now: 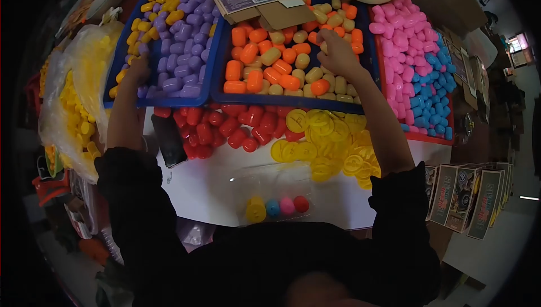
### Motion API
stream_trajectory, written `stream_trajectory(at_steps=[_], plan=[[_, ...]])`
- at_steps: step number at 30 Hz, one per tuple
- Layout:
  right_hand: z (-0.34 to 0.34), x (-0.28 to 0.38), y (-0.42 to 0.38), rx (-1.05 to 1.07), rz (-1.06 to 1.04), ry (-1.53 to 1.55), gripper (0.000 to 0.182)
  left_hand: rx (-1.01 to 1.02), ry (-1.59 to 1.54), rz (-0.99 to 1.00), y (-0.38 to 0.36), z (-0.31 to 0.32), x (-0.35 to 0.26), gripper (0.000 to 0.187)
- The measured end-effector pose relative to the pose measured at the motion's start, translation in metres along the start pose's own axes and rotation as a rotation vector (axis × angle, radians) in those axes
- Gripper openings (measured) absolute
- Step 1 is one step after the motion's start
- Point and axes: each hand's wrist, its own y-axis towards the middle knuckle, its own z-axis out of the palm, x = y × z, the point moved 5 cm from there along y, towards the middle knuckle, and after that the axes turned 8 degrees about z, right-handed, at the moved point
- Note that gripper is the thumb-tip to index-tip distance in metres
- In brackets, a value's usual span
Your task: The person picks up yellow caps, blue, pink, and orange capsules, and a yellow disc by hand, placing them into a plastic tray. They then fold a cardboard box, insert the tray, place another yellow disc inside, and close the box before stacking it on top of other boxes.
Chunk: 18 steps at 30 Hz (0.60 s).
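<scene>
- Left hand [141,70] at purple capsules [181,59]; its grip I cannot tell.
- Right hand [340,56], fingers bent, above orange ones [248,53]; hold unclear.
- Tray [271,186] lies close, probably for reach.

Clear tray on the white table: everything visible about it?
The clear tray looks like thin transparent plastic, roughly rectangular, with glare at its edges. It lies on the white table, apparently open side up. Along its near side sit a yellow piece, blue piece, pink piece and red piece. The left hand and right hand are off it.
</scene>
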Motion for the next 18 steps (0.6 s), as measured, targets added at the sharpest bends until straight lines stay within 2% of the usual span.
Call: stream_trajectory(at_steps=[2, 4, 5, 7, 9, 11, 12, 13, 15, 16, 17, 18], plan=[[0.011, 0.002, 0.008, -0.022, -0.080, 0.010, 0.044, -0.074, 0.013, 0.014, -0.011, -0.019, -0.022, 0.040], [0.042, 0.009, 0.021, 0.000, -0.303, -0.218, 0.035, -0.121, -0.038, 0.023, -0.008, -0.017, -0.025, 0.037], [0.041, 0.013, 0.021, 0.004, -0.312, -0.206, 0.035, -0.163, -0.099, 0.029, -0.009, -0.017, -0.025, 0.034], [0.036, 0.015, 0.026, 0.013, -0.163, -0.259, 0.035, -0.235, -0.150, 0.144, -0.009, -0.025, -0.025, 0.034], [0.023, 0.006, 0.014, -0.109, -0.205, -0.180, 0.038, -0.527, -0.350, -0.087, -0.042, -0.063, -0.035, 0.033], [-0.006, -0.001, -0.010, -0.423, -0.150, -0.061, 0.043, -0.637, -1.183, -0.240, -0.062, -0.085, -0.033, 0.033], [-0.017, -0.011, -0.024, -0.450, -0.072, 0.135, 0.043, -0.620, -1.184, -0.256, -0.083, -0.086, -0.046, 0.033], [-0.026, -0.021, -0.043, -0.463, 0.023, 0.321, 0.043, -0.555, -1.205, -0.048, -0.086, -0.087, -0.058, 0.032], [-0.042, 0.007, -0.107, -0.071, 0.270, 0.745, 0.041, -0.381, -1.266, 0.342, -0.094, -0.064, -0.067, 0.030], [-0.040, 0.019, -0.139, -0.009, 0.226, 0.887, 0.037, -0.291, -1.307, 0.532, -0.098, -0.046, -0.072, 0.029], [-0.032, 0.025, -0.174, 0.023, 0.265, 0.867, 0.037, -0.224, -1.342, 0.734, -0.139, -0.040, -0.103, 0.028], [-0.027, 0.039, -0.205, 0.094, 0.209, 0.869, 0.037, -0.175, -1.361, 0.948, -0.147, -0.041, -0.119, 0.027]])
